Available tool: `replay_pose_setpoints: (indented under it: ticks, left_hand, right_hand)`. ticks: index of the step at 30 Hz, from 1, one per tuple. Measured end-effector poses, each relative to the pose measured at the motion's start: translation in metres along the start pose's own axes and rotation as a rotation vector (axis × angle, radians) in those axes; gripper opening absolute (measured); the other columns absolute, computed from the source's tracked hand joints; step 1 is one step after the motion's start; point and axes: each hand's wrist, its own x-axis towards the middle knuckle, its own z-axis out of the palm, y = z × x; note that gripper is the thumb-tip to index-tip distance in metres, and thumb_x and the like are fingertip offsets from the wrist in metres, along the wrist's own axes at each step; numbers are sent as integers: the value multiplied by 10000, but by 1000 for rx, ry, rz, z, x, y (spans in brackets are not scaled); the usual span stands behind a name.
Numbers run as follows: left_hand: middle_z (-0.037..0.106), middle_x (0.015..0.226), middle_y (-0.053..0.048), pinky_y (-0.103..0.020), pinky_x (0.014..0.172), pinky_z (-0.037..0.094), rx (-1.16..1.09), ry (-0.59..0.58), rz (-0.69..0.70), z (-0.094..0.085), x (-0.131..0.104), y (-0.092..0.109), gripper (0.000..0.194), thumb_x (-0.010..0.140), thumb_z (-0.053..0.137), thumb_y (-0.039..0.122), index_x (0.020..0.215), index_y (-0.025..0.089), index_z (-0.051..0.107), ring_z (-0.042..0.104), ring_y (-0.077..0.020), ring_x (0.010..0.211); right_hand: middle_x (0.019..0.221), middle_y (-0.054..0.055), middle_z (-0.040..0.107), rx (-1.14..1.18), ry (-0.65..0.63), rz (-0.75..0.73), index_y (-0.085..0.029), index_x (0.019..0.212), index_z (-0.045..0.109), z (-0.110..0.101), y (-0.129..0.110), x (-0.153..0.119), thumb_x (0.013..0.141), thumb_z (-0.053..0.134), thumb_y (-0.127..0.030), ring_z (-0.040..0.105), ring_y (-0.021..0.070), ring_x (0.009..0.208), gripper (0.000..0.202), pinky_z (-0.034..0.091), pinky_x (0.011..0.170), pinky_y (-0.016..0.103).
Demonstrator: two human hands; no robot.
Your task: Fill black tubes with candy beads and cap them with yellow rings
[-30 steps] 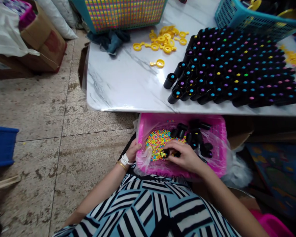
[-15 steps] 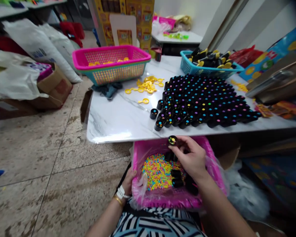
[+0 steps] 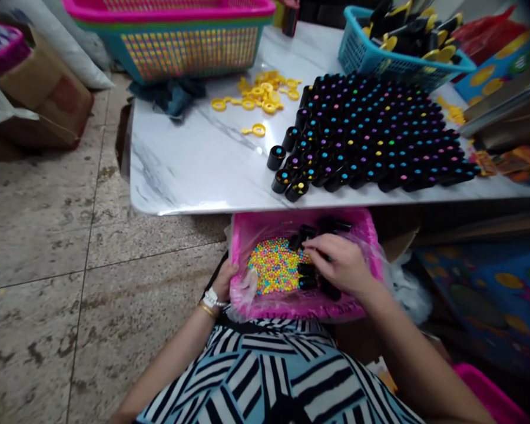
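Note:
My left hand (image 3: 224, 280) grips the left side of a pink basket (image 3: 238, 235) lined with clear plastic. Small multicoloured beads (image 3: 274, 268) fill its left part, and several black cylindrical cups (image 3: 307, 282) lie on the right. Over these cups is my right hand (image 3: 342, 262), thumb and fingers bent together; what lies between them is hidden. On the table edge above, a black cup with yellow beads (image 3: 297, 188) stands upright at the front of a dense block of black cups (image 3: 366, 126) with coloured dots on top.
Yellow ring-shaped plastic pieces (image 3: 267, 94) lie on the white marbled table (image 3: 189, 171). Behind them are stacked pink and teal baskets (image 3: 189, 50) and a dark cloth (image 3: 172, 97). A blue basket (image 3: 406, 68) holds black and yellow parts. A cardboard box (image 3: 48, 88) stands on the floor at left.
The bead-filled cup that my right hand held now stands on the table's front edge. My right hand is back down in the pink basket. The view has tilted downward.

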Motion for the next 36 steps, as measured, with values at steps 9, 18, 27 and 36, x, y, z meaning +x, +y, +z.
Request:
replay_pose_setpoints:
  ticks: [9, 18, 27, 36]
  left_hand:
    - [748, 906, -86, -324, 786, 529, -17, -58, 13, 7, 1, -1, 607, 616, 823, 449, 1118, 131, 698, 688, -235, 841]
    - [724, 1125, -115, -365, 943, 487, -49, -67, 30, 11, -2, 4, 620, 613, 819, 440, 1141, 143, 685, 646, -281, 1067]
    - [740, 1016, -88, -349, 840, 506, -61, -60, 34, 8, 0, 0, 594, 614, 821, 457, 1108, 152, 693, 679, -235, 873]
    - [726, 978, -71, -304, 755, 497, -36, -108, 74, 4, 0, -4, 560, 665, 788, 442, 1132, 150, 684, 644, -189, 789]
  right_hand:
    - [997, 135, 676, -355, -524, -39, -139, 1011, 650, 38, 0, -10, 861, 589, -154, 580, 268, 965, 162, 493, 856, 371]
    - [887, 79, 723, -102, -520, 64, -163, 1298, 523, 75, -29, 5, 930, 558, -350, 678, 218, 811, 415, 502, 726, 305]
    - [1310, 111, 605, 11, -560, -230, -219, 1270, 600, 65, -21, -6, 893, 573, -205, 555, 244, 1184, 378, 465, 1010, 424]
    - [1473, 148, 439, 69, -390, -199, -218, 1430, 436, 74, -22, -4, 897, 557, -214, 425, 273, 1347, 547, 413, 1078, 469]
